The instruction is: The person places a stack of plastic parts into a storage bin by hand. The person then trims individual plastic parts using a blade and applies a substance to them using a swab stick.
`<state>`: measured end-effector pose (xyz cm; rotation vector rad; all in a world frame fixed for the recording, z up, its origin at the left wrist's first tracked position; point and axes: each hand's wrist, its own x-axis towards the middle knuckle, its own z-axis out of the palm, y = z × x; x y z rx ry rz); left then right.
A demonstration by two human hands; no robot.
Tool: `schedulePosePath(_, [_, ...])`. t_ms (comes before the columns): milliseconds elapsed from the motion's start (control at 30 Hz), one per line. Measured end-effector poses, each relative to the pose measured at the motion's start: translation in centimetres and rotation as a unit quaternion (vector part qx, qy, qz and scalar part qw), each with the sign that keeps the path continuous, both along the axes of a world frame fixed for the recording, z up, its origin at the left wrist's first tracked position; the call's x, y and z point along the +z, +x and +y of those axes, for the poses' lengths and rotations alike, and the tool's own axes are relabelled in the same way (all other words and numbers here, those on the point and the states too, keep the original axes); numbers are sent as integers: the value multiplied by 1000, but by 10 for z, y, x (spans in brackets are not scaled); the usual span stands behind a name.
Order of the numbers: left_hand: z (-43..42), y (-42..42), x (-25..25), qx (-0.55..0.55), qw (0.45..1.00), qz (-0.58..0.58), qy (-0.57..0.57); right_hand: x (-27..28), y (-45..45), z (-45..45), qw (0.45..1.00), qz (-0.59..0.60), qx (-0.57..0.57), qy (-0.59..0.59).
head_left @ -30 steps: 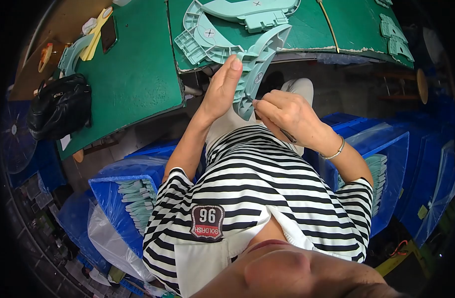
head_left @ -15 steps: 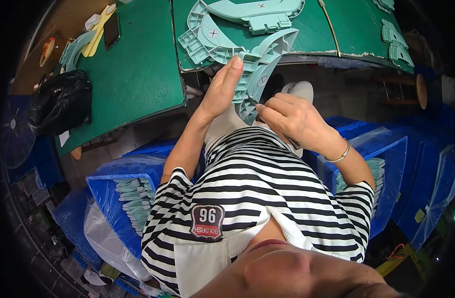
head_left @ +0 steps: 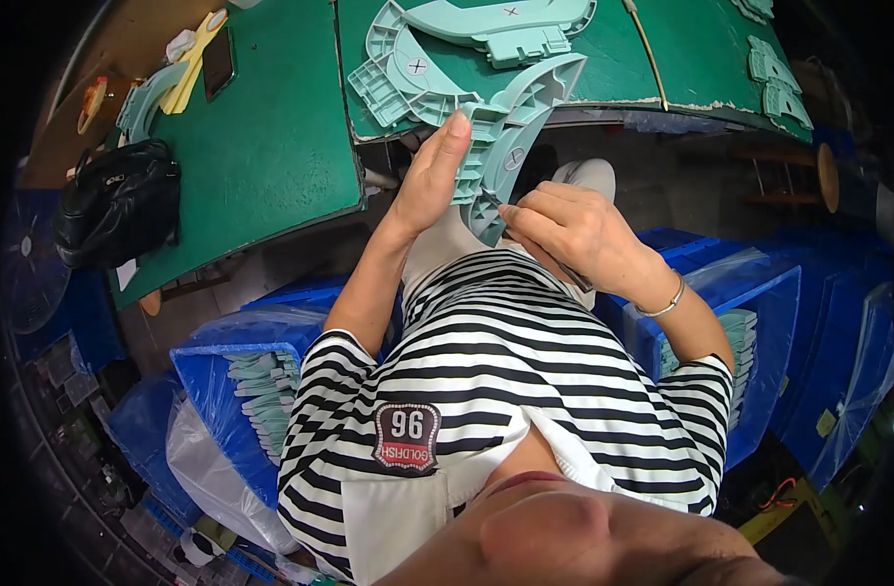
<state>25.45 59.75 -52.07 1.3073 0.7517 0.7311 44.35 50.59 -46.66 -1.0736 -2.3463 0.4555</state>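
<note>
L hand [head_left: 431,181] grips pale-green curved ribbed plastic part [head_left: 513,154], prob to steady it; R hand [head_left: 582,227] pinches slim dark tool [head_left: 493,198], tip near part's lower end

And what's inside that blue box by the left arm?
Pale green plastic parts are piled inside the blue box. The striped sleeve covers one side, and the upper parts hide what's deeper, so I can't see the bottom.
</note>
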Motion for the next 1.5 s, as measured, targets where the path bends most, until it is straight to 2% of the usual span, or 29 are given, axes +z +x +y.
schedulePosePath(167, [-1, 2, 2, -5, 1000, -12, 10, -1, 1, 1, 1000, -6, 0, -7])
schedulePosePath(367, [-1, 6, 5, 25, 999, 10, 28, -8, -9, 1, 997, -32, -19, 64])
schedulePosePath(467, [2, 8, -3, 72, 994, -52, -56, -7, -10, 3, 992, -75, -8, 104])
schedulePosePath(600, [6, 9, 4, 142, 952, -180, -203, -10, -9, 7, 979, -102, 12, 177])
schedulePosePath(733, [11, 5, 1, 141, 930, -229, -252, -7, -7, 10, 972, -119, 17, 202])
schedulePosePath(833, [14, 2, -6, 104, 915, -289, -260, -6, -8, 8, 971, -117, -2, 210])
schedulePosePath(967, [12, 9, -1, 146, 911, -279, -265, 7, -9, 17, 977, -68, -30, 201])
schedulePosePath(1067, [11, 12, 3, 154, 913, -281, -252, -3, -9, 15, 983, -85, -25, 162])
schedulePosePath(1300, [10, 18, 3, 182, 919, -272, -217, -9, -14, 16, 978, -106, -33, 177])
schedulePosePath(1500, [13, 21, -3, 198, 907, -285, -240, -12, -7, 23, 973, -138, 12, 182])
